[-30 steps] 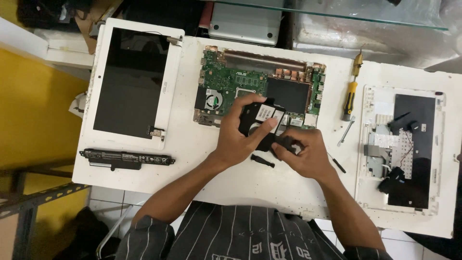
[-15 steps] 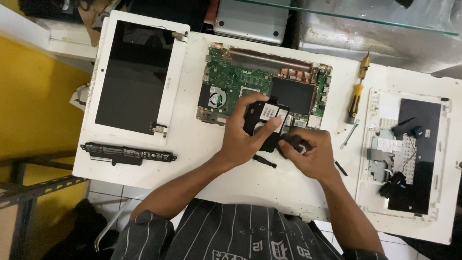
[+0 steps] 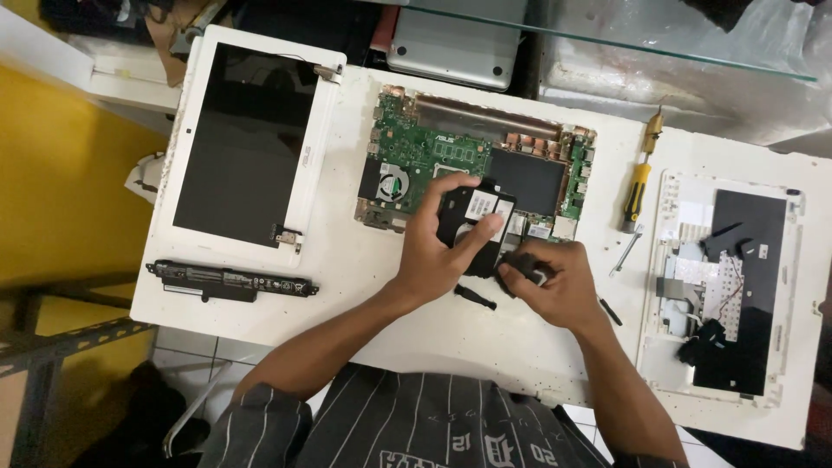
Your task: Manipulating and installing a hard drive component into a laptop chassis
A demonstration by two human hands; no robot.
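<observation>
**Drive out over the board**

On the white counter (image 3: 520,347) the laptop lies stripped: screen (image 3: 247,143), keyboard shell (image 3: 737,286) and battery (image 3: 230,280) set aside, green board (image 3: 433,156) bare. My left hand (image 3: 433,251) grips the black hard drive (image 3: 475,227), white-labelled, over the board. My right hand (image 3: 555,282) is clenched on something small and dark.

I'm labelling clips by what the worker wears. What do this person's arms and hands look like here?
Both the left hand and the right hand are bare: no gloves, rings, watch or wrist strap show. The forearms are uncovered too. Dark sleeves with thin pale vertical stripes are pushed up to about the elbows, part of a striped shirt with pale lettering across the front.
</observation>
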